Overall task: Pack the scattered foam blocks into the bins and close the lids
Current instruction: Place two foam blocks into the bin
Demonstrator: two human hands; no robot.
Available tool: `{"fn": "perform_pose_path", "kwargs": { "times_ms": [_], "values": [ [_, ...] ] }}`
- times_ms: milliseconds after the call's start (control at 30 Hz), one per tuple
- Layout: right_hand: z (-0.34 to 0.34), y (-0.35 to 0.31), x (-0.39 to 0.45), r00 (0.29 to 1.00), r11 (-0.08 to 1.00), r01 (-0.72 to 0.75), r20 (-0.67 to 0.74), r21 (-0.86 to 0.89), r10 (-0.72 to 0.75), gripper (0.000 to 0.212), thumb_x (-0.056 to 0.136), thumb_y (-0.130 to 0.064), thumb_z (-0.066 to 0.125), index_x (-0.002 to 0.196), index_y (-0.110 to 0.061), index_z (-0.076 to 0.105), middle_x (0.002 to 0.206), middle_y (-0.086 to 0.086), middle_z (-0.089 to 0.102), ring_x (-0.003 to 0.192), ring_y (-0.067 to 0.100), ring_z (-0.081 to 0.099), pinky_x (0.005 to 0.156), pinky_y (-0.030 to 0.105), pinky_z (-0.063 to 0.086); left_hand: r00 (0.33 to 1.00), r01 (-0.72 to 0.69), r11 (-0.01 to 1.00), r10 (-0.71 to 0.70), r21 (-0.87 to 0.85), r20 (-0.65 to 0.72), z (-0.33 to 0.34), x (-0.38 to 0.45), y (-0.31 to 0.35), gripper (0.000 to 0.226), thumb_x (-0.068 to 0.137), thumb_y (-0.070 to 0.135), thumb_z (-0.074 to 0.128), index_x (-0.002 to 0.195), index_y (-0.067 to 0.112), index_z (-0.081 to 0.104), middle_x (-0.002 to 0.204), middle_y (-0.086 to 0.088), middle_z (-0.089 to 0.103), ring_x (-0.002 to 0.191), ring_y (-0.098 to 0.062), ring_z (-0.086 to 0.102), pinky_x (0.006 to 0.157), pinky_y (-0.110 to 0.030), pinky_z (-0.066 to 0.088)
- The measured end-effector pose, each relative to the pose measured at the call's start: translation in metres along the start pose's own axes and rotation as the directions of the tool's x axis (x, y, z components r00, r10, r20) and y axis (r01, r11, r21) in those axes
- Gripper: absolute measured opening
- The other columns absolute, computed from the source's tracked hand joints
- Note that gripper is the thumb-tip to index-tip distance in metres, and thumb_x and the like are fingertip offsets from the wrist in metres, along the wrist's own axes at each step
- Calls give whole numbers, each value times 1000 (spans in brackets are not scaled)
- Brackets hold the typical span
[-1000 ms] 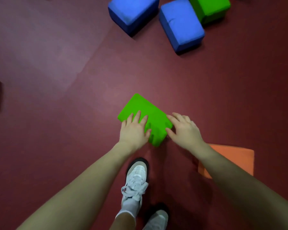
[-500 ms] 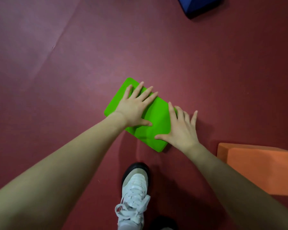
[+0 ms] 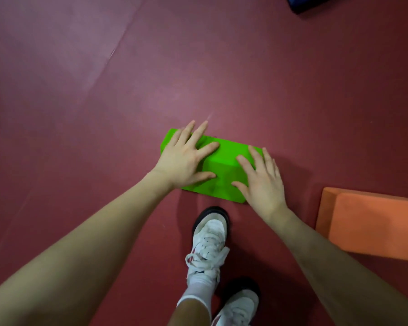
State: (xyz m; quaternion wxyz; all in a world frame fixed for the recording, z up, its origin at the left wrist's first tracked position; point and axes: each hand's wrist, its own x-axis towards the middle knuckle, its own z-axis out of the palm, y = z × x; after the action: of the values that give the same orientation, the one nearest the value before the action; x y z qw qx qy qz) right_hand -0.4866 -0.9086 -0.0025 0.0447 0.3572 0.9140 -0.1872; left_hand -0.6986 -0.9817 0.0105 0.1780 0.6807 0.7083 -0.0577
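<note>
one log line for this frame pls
phase: grasping | left hand: flat on green block, left end | right hand: flat on right end | orange block: on floor, untouched | bins: not visible

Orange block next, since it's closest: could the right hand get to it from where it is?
Probably yes. The right hand lies flat on the green block, and only bare floor separates it from the orange block.
</note>
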Motion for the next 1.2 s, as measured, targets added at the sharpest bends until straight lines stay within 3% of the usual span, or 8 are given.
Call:
{"fn": "perform_pose_path", "kwargs": {
  "times_ms": [100,200,300,500,600,733,933,1200],
  "values": [
    [-2,-1,-3,999,1000,-4,40,-9,5,81,58,-30,90,125,-23,45,133,16,57,122,46,51,90,61,48,970,-9,999,-1,40,243,-7,17,-4,83,78,78,36,150,42,15,152,-20,28,137,-41,30,114,-48,14],
    [-13,1,-4,999,1000,-18,48,14,17,73,58,-26,90,124,-17,60,130,12,60,120,42,55,83,55,52,985,-61,994,46,86,168,-12,10,1,80,76,80,22,146,43,28,114,-19,55,96,-36,53,90,-46,38],
    [-45,-3,-4,999,998,-35,25,55,33,65,70,-26,84,130,-19,59,135,8,57,125,40,51,86,53,50,998,57,997,-59,49,35,-27,-12,22,73,76,75,30,140,43,41,102,-18,57,85,-34,53,77,-43,42],
    [-122,11,-17,998,997,-63,21,36,62,66,80,-30,74,140,-26,48,147,4,45,134,38,42,96,51,45,967,236,969,-241,-73,-81,-90,-16,84,67,76,69,46,136,41,48,110,-19,57,90,-36,54,81,-46,41],
    [-147,39,-29,993,989,-115,47,91,111,69,84,-30,70,146,-27,40,153,2,36,138,32,37,99,49,43,955,267,954,-280,-134,-95,-100,-4,117,66,76,65,41,135,38,51,110,-21,57,90,-37,55,80,-47,41],
    [-154,100,-56,977,965,-207,85,163,195,67,89,-30,64,149,-25,33,156,1,31,139,30,34,106,45,36,920,368,908,-387,-200,-66,-88,15,164,67,75,59,65,136,35,51,101,-22,56,81,-38,53,73,-45,42],
    [-129,199,-94,948,980,-169,290,107,132,63,88,-32,62,146,-20,39,152,7,38,136,32,38,110,43,30,832,540,830,-552,-137,-63,-46,38,245,69,71,61,69,134,34,54,97,-19,57,77,-34,52,70,-41,42],
    [-91,280,-115,789,993,-11,609,-115,79,94,86,-50,60,154,-29,-2,162,-2,0,148,27,5,118,46,-1,648,745,658,-753,-113,-112,6,46,333,66,80,65,37,138,34,48,103,-20,56,82,-33,53,72,-41,42]
  ]
}}
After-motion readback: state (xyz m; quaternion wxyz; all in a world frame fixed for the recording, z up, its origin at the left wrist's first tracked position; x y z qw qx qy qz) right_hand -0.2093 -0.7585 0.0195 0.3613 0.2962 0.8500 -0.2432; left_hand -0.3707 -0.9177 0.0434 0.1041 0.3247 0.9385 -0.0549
